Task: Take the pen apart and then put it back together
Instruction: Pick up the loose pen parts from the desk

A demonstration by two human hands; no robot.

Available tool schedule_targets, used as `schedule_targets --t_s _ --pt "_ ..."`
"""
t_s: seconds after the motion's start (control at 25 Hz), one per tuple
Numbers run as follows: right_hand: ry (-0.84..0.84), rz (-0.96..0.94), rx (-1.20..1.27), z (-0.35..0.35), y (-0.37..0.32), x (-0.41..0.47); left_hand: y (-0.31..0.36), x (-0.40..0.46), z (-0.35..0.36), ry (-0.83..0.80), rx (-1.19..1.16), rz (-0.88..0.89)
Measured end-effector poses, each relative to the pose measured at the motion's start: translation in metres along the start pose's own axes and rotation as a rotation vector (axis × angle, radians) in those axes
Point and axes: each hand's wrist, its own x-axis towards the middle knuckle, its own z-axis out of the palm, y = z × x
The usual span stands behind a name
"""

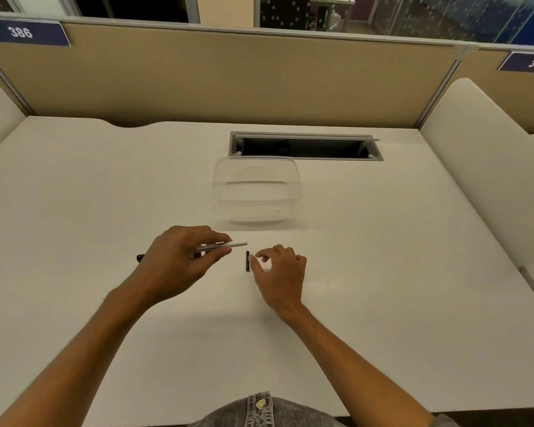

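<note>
My left hand [179, 260] grips a white pen barrel [228, 245] that lies nearly level, its open white end pointing right and a dark tip sticking out past my wrist on the left. A small black pen part [247, 261] lies on the white desk [383, 272] just right of that end. My right hand [279, 271] hovers beside the black part, thumb and fingers spread apart and curled, the fingertips almost touching it. Nothing is between those fingers.
A clear plastic container [256, 189] stands on the desk just beyond my hands. Behind it is an open cable tray slot [305, 146] set in the desk. Beige partition walls close off the back and both sides.
</note>
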Motion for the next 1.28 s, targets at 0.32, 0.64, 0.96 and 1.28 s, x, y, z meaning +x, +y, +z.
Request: schedule_targets --t_s 0.32,0.64,0.96,1.28 --pt "-0.247 0.072 0.784 -0.063 -0.041 0.003 0.004 -0.001 0.002 -0.035 -0.011 -0.006" --pt "-0.329 0.072 0.843 -0.084 -0.042 0.009 -0.001 0.000 -0.003 -0.051 -0.028 -0.050" --pt "-0.284 0.118 0.906 -0.093 -0.024 0.017 -0.013 -0.003 -0.007 -0.026 -0.117 -0.120" --pt "-0.184 -0.057 0.492 -0.106 -0.015 0.021 -0.016 -0.005 -0.007 -0.016 -0.169 -0.175"
